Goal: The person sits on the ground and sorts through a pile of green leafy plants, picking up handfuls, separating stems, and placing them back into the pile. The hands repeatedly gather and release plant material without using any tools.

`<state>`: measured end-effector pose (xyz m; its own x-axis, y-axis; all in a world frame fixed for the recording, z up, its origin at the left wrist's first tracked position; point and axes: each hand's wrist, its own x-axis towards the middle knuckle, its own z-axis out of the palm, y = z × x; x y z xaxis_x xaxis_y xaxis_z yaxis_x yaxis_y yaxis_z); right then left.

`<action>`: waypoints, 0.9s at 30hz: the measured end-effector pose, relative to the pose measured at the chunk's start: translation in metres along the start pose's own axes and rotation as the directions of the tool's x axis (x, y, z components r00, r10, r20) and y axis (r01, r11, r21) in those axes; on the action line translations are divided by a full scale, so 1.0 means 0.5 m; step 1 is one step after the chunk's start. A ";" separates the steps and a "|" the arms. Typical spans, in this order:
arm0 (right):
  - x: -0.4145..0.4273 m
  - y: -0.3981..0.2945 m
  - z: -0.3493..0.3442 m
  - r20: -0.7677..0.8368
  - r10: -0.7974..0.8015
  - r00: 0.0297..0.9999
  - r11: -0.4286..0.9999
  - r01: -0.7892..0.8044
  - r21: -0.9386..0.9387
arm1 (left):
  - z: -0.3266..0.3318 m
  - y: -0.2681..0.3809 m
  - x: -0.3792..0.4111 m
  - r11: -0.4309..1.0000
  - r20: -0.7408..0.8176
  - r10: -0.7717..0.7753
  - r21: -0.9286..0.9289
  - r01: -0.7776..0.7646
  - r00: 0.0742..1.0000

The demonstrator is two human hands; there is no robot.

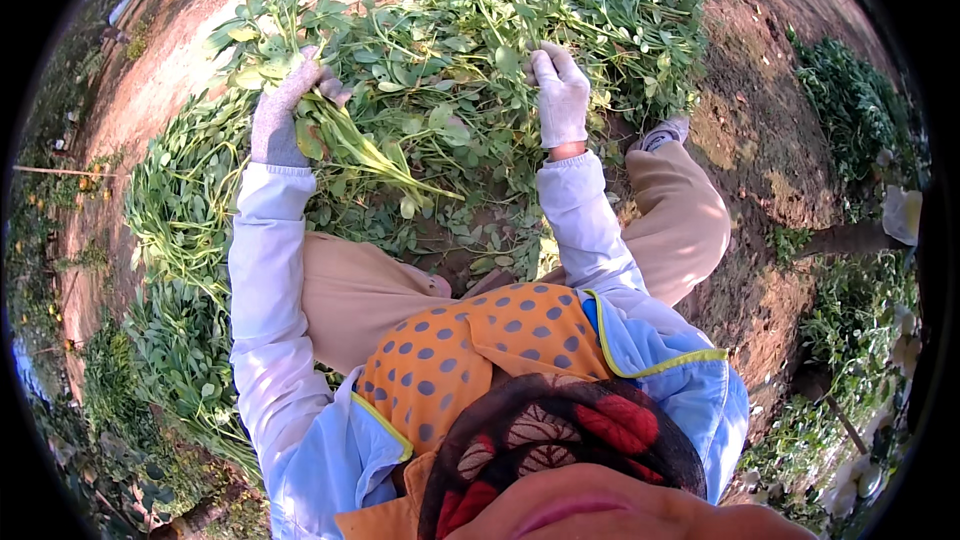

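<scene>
My left hand (294, 101), in a light knitted glove, is closed around a bunch of leafy green stems (352, 142); its leaves rise above the fist and its pale stem ends point down to the right. Farther right, my right hand (559, 90), gloved too, pinches upright leafy stems (517, 4) between thumb and fingers. Beneath and between both hands spreads a large heap of cut leafy plants (450, 67).
More piled greens (180, 210) curve along the left side. Bare soil (742, 112) shows at the right, with another green pile (847, 105) beyond it. A thin trunk (847, 238) stands at the right, near a pale bag-like thing (902, 215). My shoe (664, 133) touches the heap's edge.
</scene>
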<state>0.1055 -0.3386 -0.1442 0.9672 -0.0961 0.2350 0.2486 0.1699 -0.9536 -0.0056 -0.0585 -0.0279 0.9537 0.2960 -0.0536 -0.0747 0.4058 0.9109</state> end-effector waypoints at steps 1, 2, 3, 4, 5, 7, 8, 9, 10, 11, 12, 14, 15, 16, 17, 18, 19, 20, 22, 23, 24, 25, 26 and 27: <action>-0.018 -0.014 0.025 0.059 -0.026 0.998 0.998 0.023 0.053 | -0.002 -0.006 -0.001 0.999 0.026 0.038 0.024 -0.038 0.999; -0.037 -0.026 0.045 0.145 -0.017 0.989 1.000 0.013 0.026 | -0.002 -0.012 0.005 0.997 0.026 0.037 0.061 -0.039 0.999; -0.059 -0.035 0.064 0.244 -0.042 0.969 0.999 0.036 0.027 | -0.008 -0.019 0.005 0.999 0.155 0.024 0.025 -0.028 0.988; -0.084 -0.042 0.083 0.316 -0.026 0.948 1.000 0.029 -0.005 | -0.009 -0.035 0.010 1.000 0.161 0.016 0.005 -0.017 0.987; -0.111 -0.046 0.101 0.392 -0.025 0.920 0.999 0.037 -0.024 | -0.014 -0.046 0.011 0.999 0.223 0.036 -0.028 -0.030 0.974; -0.158 -0.050 0.135 0.523 -0.071 0.850 0.986 0.140 -0.094 | -0.021 -0.063 0.019 0.804 0.299 0.162 0.513 -0.301 0.940; -0.179 -0.051 0.147 0.544 -0.086 0.834 0.982 0.162 -0.093 | -0.024 -0.068 0.016 0.781 0.343 0.164 0.528 -0.334 0.925; -0.195 -0.050 0.155 0.566 -0.012 0.824 0.976 0.133 -0.174 | -0.025 -0.071 0.015 0.816 0.367 0.128 0.489 -0.307 0.922; -0.204 -0.048 0.159 0.592 -0.001 0.806 0.993 0.070 -0.094 | -0.025 -0.071 0.012 0.972 0.328 0.013 0.218 -0.090 0.944; -0.210 -0.043 0.161 0.613 0.120 0.781 0.991 -0.061 -0.117 | -0.026 -0.064 0.008 0.990 0.325 -0.112 -0.047 0.134 0.939; -0.207 -0.035 0.159 0.638 0.122 0.760 0.992 -0.122 -0.045 | -0.021 -0.058 0.013 0.972 0.388 -0.049 -0.195 0.134 0.920; -0.182 -0.010 0.147 0.550 -0.153 0.821 0.983 0.183 0.001 | -0.020 -0.031 0.010 0.991 0.171 -0.111 -0.051 0.121 0.979; -0.163 0.007 0.140 0.496 -0.173 0.851 0.977 0.210 -0.020 | -0.021 -0.013 0.014 0.984 0.293 -0.088 -0.121 0.128 0.952; -0.138 0.029 0.125 0.408 -0.206 0.890 0.965 0.253 -0.065 | -0.024 0.007 0.019 0.985 0.203 -0.118 -0.103 0.142 0.972; -0.108 0.055 0.111 0.300 -0.122 0.946 0.972 0.175 -0.158 | -0.031 0.025 0.021 0.983 0.223 -0.109 -0.123 0.139 0.969; -0.082 0.081 0.089 0.184 -0.193 0.964 0.906 0.247 -0.343 | -0.040 0.038 0.020 0.971 0.299 -0.116 -0.166 0.171 0.947; -0.055 0.110 0.067 0.078 -0.174 0.982 0.856 0.190 -0.480 | -0.050 0.050 0.021 0.961 0.501 -0.060 -0.206 0.186 0.864; -0.030 0.140 0.043 0.005 -0.073 0.997 0.781 0.060 -0.622 | -0.059 0.057 0.020 0.974 0.423 -0.059 -0.173 0.145 0.904; 0.000 0.200 -0.001 0.003 -0.134 0.991 0.654 0.090 -0.751 | -0.076 0.061 0.017 0.995 0.335 -0.007 -0.094 0.041 0.942; 0.006 0.229 -0.017 -0.004 -0.078 0.997 0.600 0.044 -0.799 | -0.082 0.061 0.015 0.999 0.248 0.019 -0.053 -0.006 0.969; 0.007 0.255 -0.029 0.060 0.022 0.998 0.537 0.039 -0.843 | -0.085 0.058 0.014 0.999 0.227 0.048 -0.015 -0.046 0.973; 0.006 0.276 -0.039 0.089 0.159 0.983 0.465 0.006 -0.885 | -0.086 0.055 0.013 1.000 0.203 0.023 -0.004 -0.023 0.979; -0.005 0.294 -0.046 0.115 0.198 0.973 0.367 0.035 -0.929 | -0.085 0.052 0.014 1.000 0.249 -0.002 0.000 0.002 0.968; -0.013 0.305 -0.053 0.106 0.227 0.968 0.283 0.039 -0.958 | -0.082 0.050 0.014 1.000 0.294 -0.030 0.007 0.030 0.955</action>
<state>0.1356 -0.3378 -0.2963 0.9983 0.0495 0.0314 0.0583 -0.8957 -0.4408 -0.0130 -0.0109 -0.0225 0.9990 0.0163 0.0416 -0.0446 0.4087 0.9116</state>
